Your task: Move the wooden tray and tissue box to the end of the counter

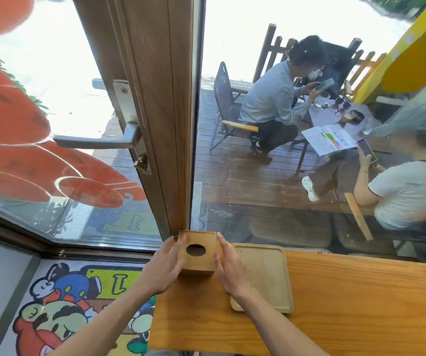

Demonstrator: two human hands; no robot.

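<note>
The wooden tissue box, a cube with an oval hole in its top, stands at the far left corner of the wooden counter, against the window frame. My left hand lies flat against its left side and my right hand against its right side, fingers straight. The flat wooden tray lies on the counter just right of the box, partly under my right wrist. No tissue shows in the hole.
A wooden door frame with a metal handle rises behind the box. Glass runs along the counter's far edge; two people sit at a table outside. A cartoon doormat lies on the floor left of the counter's end.
</note>
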